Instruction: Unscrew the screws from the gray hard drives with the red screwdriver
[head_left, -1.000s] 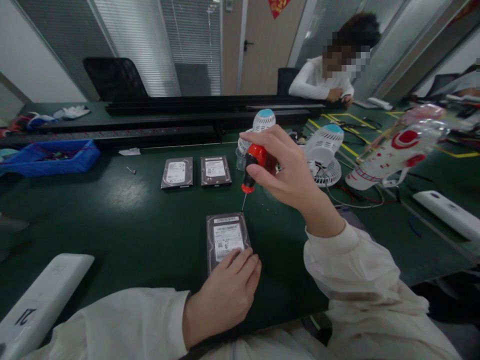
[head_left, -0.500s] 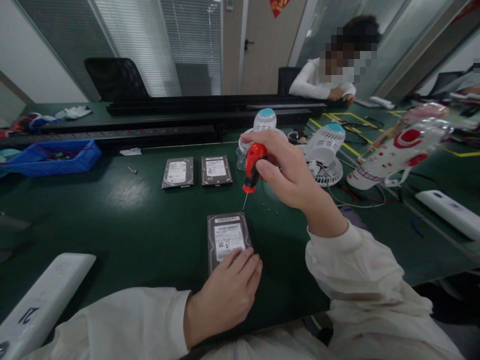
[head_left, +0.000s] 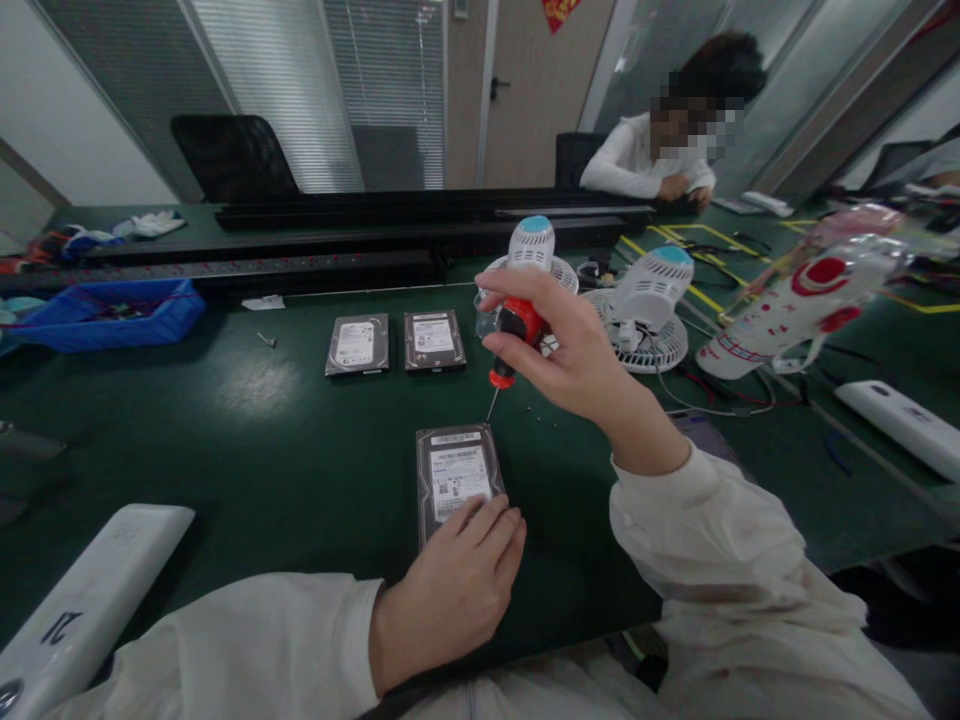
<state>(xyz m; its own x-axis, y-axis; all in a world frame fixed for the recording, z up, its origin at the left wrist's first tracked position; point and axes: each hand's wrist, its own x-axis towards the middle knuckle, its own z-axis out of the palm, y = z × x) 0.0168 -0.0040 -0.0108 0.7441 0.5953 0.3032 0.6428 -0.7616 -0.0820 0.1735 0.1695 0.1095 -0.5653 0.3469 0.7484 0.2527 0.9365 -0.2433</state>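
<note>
A hard drive (head_left: 459, 462) with a white label lies flat on the green table before me. My left hand (head_left: 457, 575) lies across its near end, fingers curled over the right edge and gripping it; that end is hidden beneath the hand. A red and black screwdriver (head_left: 513, 345) is in my right hand (head_left: 570, 350), held between thumb and fingers. Its shaft slants down and the tip meets the drive's far right corner; any screw there is too small to make out. Two more hard drives, one on the left (head_left: 357, 344) and another (head_left: 433, 341), lie farther back.
Right of the drive are several tiny screws (head_left: 541, 415). Two white fans (head_left: 649, 300) and a red-patterned flask (head_left: 795, 305) stand beyond my right arm. A blue bin (head_left: 112, 318) sits at the far left, a white device (head_left: 97, 590) nearer. A person (head_left: 645, 165) sits across the table.
My right thumb and fingers have shifted around the screwdriver handle, and the handle has turned a little. The tip stays at the drive's corner. My left hand has stayed on the drive.
</note>
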